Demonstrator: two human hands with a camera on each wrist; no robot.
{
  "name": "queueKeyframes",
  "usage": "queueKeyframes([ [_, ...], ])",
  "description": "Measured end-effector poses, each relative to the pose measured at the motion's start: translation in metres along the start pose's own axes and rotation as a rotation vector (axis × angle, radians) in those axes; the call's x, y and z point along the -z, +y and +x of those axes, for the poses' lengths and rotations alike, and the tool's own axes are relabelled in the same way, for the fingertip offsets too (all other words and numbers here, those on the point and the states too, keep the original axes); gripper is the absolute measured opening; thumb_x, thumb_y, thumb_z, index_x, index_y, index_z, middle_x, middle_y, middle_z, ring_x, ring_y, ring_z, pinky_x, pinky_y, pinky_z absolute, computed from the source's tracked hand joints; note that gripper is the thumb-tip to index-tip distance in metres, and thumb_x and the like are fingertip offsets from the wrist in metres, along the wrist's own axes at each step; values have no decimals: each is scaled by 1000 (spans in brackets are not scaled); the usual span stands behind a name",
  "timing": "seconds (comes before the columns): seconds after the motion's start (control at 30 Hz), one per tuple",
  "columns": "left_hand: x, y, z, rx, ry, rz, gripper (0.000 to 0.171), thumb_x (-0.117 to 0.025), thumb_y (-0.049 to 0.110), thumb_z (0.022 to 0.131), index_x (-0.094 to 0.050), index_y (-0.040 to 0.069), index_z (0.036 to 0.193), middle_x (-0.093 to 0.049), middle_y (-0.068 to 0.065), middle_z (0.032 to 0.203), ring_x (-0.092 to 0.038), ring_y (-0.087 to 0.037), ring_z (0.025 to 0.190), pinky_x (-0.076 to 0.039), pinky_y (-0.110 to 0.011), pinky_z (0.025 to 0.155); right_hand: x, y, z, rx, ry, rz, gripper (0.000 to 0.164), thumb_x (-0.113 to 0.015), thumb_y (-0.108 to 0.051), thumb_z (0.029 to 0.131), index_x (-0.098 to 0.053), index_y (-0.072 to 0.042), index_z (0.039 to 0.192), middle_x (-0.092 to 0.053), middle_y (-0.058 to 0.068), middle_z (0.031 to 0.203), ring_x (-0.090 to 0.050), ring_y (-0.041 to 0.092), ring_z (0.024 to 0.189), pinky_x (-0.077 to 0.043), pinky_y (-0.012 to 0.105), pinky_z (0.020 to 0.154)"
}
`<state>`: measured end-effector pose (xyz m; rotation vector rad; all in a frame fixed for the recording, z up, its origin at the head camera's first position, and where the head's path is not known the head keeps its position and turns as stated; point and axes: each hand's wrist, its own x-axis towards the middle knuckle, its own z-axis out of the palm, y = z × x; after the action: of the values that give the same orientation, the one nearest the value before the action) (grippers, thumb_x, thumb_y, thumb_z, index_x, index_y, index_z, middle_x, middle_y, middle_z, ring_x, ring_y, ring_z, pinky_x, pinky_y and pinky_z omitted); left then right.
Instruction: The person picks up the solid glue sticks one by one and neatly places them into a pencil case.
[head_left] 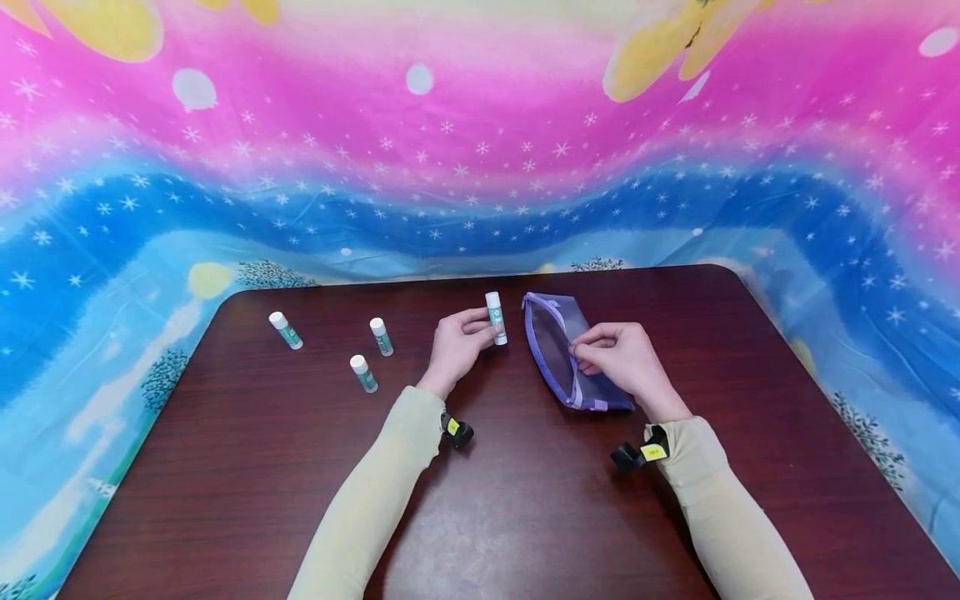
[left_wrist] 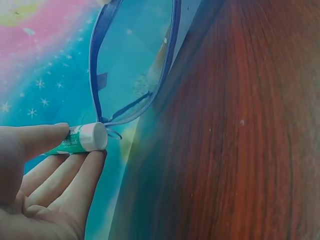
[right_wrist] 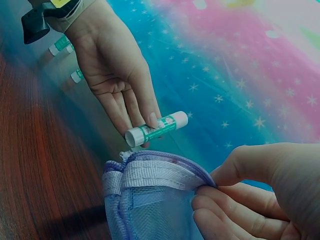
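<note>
Here, near the table's point(head_left: 510, 508) far edge, your left hand point(head_left: 459, 343) pinches a white tube point(head_left: 496, 318), green label point(right_wrist: 162, 130) illegible; your right hand point(head_left: 628, 358) pinches a purple pouch point(head_left: 574, 315).

The glue sticks point(head_left: 495, 313) are white and green, and the pouch point(head_left: 551, 343) is purple. The far cloth point(head_left: 495, 187) has white snowflakes on blue and pink.

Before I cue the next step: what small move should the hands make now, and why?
Probably ease the left hand toward the purple pouch until the green-and-white stick is over its opening: the stick is pinched outside it, the pouch's mouth gapes, and the right hand grips its rim.
</note>
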<state>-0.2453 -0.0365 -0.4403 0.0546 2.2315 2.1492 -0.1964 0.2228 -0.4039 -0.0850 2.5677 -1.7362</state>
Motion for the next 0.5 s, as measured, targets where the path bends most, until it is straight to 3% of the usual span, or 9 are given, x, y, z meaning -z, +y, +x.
queueKeyframes([
  [0.5,-6,2,-7,43,-73,-68,38,-80,2,88,-69,-2,124,-74,-16,103,-74,-24,92,-60,-37,81,0,0,0,-4,2,-16,20,-77,-9,90,-76,7,102,-75,16,88,-73,22,69,-62,32,66],
])
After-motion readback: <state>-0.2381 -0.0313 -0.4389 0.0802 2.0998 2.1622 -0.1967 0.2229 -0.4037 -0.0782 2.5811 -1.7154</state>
